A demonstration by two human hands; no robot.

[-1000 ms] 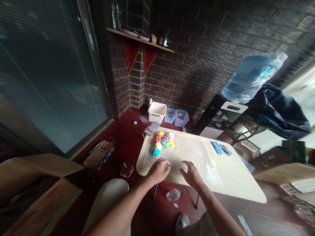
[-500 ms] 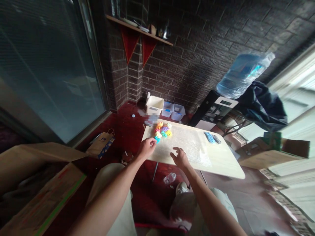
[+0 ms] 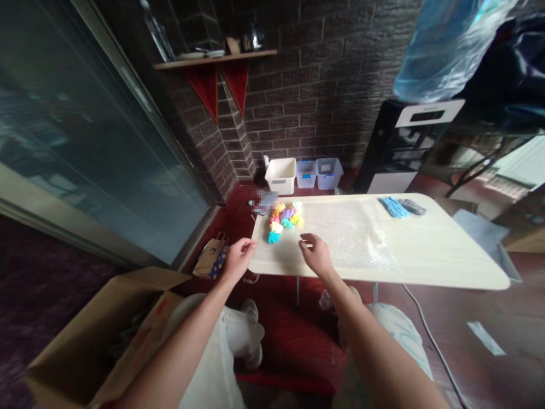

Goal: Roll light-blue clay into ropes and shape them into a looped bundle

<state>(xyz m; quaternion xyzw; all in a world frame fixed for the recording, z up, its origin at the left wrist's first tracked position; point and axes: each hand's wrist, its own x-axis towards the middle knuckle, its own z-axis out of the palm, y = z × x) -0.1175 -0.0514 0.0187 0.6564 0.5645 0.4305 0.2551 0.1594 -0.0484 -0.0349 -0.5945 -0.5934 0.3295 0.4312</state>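
Small soft bundles in several colours, like yarn or cloth, lie clustered at the left end of the pale table [image 3: 451, 255]. The nearest is a teal bundle [image 3: 273, 237], with a cream bundle [image 3: 276, 227] just behind it. My left hand [image 3: 239, 257] is at the table's left edge, apart from the teal bundle. Its fingers are loosely bent, and nothing shows in them. Over the near part of the clear bubble-like sheet [image 3: 340, 233], my right hand [image 3: 317, 254] is open, thumb and fingers curved apart, to the right of a yellow bundle [image 3: 297, 220].
Blue and grey bundles [image 3: 394, 207] lie at the table's far right. Behind the table stand a white bin [image 3: 281, 176], clear tubs [image 3: 328, 173] and a water dispenser [image 3: 409, 145]. An open cardboard box [image 3: 102, 335] is at lower left, with a paper bag [image 3: 210, 258] beyond it.
My left hand has moved left, away from the teal bundle, which stays on the table. My right hand remains over the sheet. The view has turned and come closer to level.
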